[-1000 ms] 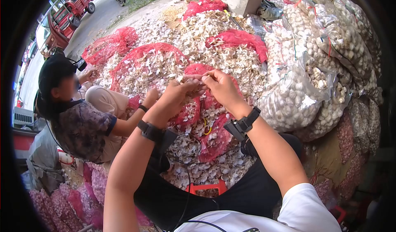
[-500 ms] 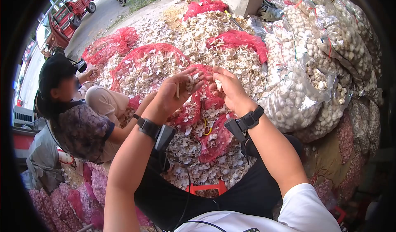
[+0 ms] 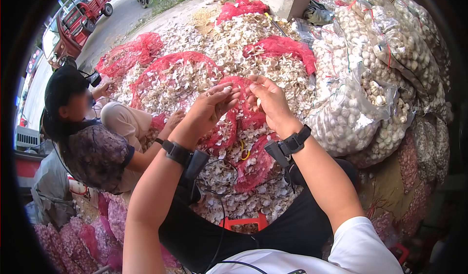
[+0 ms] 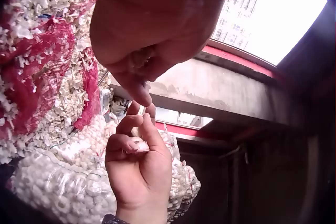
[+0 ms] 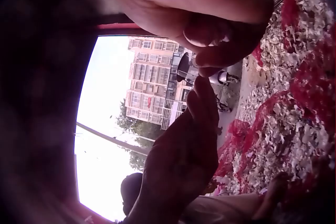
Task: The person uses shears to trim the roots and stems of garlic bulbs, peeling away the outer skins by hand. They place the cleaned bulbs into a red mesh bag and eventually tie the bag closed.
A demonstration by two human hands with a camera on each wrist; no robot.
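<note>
Both hands are raised over a heap of garlic skins (image 3: 195, 40). My right hand (image 3: 265, 98) curls its fingers and thumb round a white garlic clove (image 3: 257, 101), which the left wrist view shows as the clove (image 4: 137, 144) pinched inside the right hand (image 4: 137, 161). My left hand (image 3: 217, 101) is just to its left, fingers stretched out fairly straight with the tips close to the right hand. In the right wrist view the left hand (image 5: 184, 150) reaches up to the right hand's thumb (image 5: 210, 29). I see nothing gripped in the left hand.
Red mesh bags (image 3: 280, 45) lie among the skins. Clear sacks of peeled garlic (image 3: 351, 108) are stacked at the right. Another person (image 3: 92, 142) sits at the left, hands in the pile. A red stool edge (image 3: 246, 221) shows between my knees. A red truck (image 3: 78, 16) stands far left.
A second ago both hands pinched one garlic piece together. They have drawn slightly apart; the left hand's fingers have straightened and the right hand keeps the clove.
</note>
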